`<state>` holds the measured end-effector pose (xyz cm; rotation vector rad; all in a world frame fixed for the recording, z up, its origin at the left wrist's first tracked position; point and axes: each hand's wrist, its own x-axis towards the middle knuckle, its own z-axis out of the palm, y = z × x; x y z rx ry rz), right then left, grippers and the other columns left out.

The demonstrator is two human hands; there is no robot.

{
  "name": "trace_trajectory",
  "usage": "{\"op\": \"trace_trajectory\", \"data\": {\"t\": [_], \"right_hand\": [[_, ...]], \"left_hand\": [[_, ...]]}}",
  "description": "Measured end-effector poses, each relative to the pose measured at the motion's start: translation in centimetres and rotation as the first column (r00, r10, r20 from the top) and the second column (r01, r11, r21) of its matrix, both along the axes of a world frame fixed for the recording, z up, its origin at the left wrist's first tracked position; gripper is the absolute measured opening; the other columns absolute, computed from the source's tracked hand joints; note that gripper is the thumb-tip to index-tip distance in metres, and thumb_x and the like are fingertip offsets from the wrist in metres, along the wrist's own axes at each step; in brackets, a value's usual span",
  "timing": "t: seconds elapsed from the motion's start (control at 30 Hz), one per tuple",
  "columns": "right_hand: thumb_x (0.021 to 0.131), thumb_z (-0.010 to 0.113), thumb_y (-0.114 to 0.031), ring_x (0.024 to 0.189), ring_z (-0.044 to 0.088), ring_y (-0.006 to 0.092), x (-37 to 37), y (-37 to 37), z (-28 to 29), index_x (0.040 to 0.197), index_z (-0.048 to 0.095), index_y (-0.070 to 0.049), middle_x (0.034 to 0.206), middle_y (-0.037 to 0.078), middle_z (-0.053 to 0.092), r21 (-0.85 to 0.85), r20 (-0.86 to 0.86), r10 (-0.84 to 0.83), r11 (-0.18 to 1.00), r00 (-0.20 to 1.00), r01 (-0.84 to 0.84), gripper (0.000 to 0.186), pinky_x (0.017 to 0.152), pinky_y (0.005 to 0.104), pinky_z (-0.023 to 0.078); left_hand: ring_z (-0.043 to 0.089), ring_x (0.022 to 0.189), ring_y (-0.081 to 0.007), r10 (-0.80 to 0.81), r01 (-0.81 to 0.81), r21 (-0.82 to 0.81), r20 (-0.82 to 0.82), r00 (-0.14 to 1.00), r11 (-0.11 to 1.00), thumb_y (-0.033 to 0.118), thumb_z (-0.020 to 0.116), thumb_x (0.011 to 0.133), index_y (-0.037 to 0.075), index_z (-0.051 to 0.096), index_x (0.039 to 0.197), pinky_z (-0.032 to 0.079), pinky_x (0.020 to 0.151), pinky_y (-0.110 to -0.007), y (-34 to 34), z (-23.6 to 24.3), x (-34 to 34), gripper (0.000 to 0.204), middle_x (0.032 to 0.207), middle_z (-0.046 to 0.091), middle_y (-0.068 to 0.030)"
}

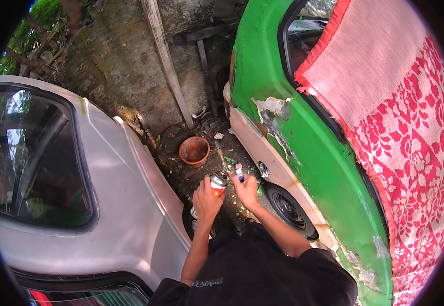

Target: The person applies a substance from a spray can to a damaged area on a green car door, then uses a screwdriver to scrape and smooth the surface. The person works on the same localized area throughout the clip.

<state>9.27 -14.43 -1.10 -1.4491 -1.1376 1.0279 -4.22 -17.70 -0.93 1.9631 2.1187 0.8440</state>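
Note:
My left hand (206,200) is wrapped round a gas canister (218,184) with a white, red and yellow side. A torch head with a metal tube (222,157) rises from the canister's top and points away from me. Close beside it, my right hand (246,189) is closed round a small lighter (239,172) with a pinkish top and a dark body. The lighter's top sits just right of the torch tube, and the two look near each other. No flame can be made out. Both hands are in front of my body, between two cars.
On the left stands a silver-grey car (130,204). The green car (308,153) on the right has peeling paint, a wheel (289,210) and a red-and-white patterned cloth (385,102) over it. A terracotta pot (194,151) sits on the ground ahead, before a wooden post (168,64).

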Motion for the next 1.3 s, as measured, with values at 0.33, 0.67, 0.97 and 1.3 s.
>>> {"op": "trace_trajectory", "data": {"t": [0.33,0.67,0.97,1.3], "right_hand": [[0.095,0.062,-0.036,0.046,0.035,0.0045,1.8,-1.6,-0.3,0.079,0.058,-0.002,0.056,-0.006,0.040,-0.034,-0.180,0.153,0.986,0.972,-0.162,0.037,0.042,0.0253,0.027],[0.098,0.038,-0.025,0.051,0.037,0.0078,11.1,-7.1,-3.5,0.094,0.054,-0.002,0.063,0.000,0.044,-0.149,-0.487,0.139,0.959,0.862,-0.239,0.028,0.046,0.0238,0.030],[0.100,0.041,-0.020,0.061,0.046,0.0059,21.4,-16.1,-7.5,0.105,0.063,-0.001,0.072,-0.001,0.053,-0.099,-0.381,0.416,0.870,0.826,-0.484,0.030,0.054,0.0208,0.036],[0.092,0.061,-0.009,0.076,0.057,0.0086,30.1,-28.1,-5.7,0.109,0.059,0.000,0.084,0.004,0.068,-0.053,-0.328,0.585,0.773,0.742,-0.632,0.019,0.071,0.0236,0.045]], "left_hand": [[0.065,0.092,-0.0397,0.078,-0.068,-0.062,0.182,0.980,0.996,0.023,0.082,0.065,0.004,0.048,0.123,0.051,0.078,-0.047,-1.7,-0.3,0.0,0.069,0.103,0.066,-0.0188],[0.069,0.089,-0.0288,0.130,-0.164,0.008,0.569,0.812,0.987,0.025,0.087,0.064,0.003,0.051,0.116,0.053,0.079,-0.037,-12.5,-1.3,2.8,0.067,0.094,0.068,-0.0162],[0.063,0.087,-0.0128,0.138,-0.329,0.092,0.779,0.612,0.940,0.010,0.086,0.067,0.003,0.051,0.113,0.050,0.082,-0.029,-28.7,-4.1,14.3,0.058,0.094,0.067,-0.0047],[0.057,0.086,-0.0097,0.329,-0.486,-0.111,0.860,0.391,0.867,0.002,0.083,0.068,0.006,0.052,0.110,0.048,0.081,-0.027,-46.9,-4.7,27.1,0.052,0.094,0.059,-0.0003]]}}
